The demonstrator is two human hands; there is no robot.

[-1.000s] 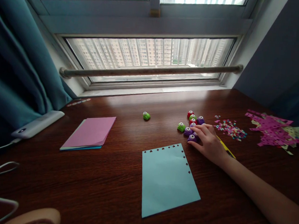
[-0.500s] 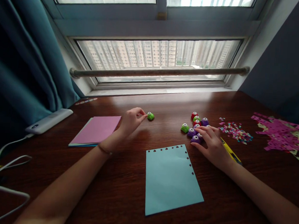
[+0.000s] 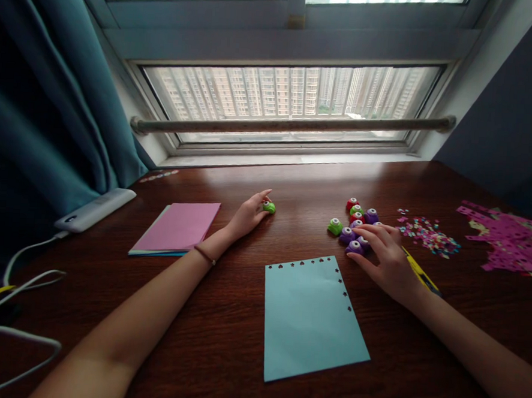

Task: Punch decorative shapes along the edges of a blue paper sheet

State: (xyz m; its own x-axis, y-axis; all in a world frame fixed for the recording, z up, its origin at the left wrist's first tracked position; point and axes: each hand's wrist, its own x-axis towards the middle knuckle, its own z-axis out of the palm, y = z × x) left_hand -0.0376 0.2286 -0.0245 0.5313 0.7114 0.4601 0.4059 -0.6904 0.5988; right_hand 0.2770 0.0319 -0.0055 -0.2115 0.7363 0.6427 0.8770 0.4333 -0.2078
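My left hand [image 3: 246, 214] reaches across the dark wooden table [image 3: 223, 316], its fingertips closed around a lone small green paper punch [image 3: 269, 207]. My right hand [image 3: 386, 260] lies with fingers spread over a cluster of small punches, touching the purple ones [image 3: 354, 247]. A green punch [image 3: 335, 226], a red one [image 3: 351, 203] and another purple one [image 3: 372, 216] sit in the same cluster. In front of me lies a light blue sheet [image 3: 313, 316] with small shapes punched along its top and right edges.
A stack of pink paper [image 3: 178, 226] lies to the left, a white device [image 3: 95, 208] with cables [image 3: 19, 256] beyond it. A yellow knife [image 3: 420, 272], punched confetti [image 3: 428, 233] and pink paper scraps [image 3: 507, 238] lie on the right. The window sill runs along the back.
My left arm came into view from the lower left and reached the lone green punch, closing on it. My right hand stayed on the purple punches.
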